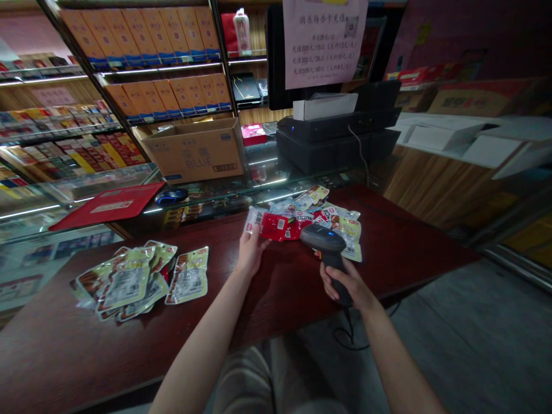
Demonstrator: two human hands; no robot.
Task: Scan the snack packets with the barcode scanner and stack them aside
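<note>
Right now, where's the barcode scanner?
Head view: the barcode scanner is in the right hand, beside the right-hand pile of packets.

Open cardboard box, printed "BLUE", at my 11 o'clock. Mouse near it at 10, just beside the red mat at 9. Orange cartons in shelf rows, also 11. Paper sign on the black monitor at 12–1. White boxes at 2.

At ten o'clock there are wooden shelves with bright light strips. The wall at one o'clock is pinkish, and the floor at four o'clock is grey.
</note>
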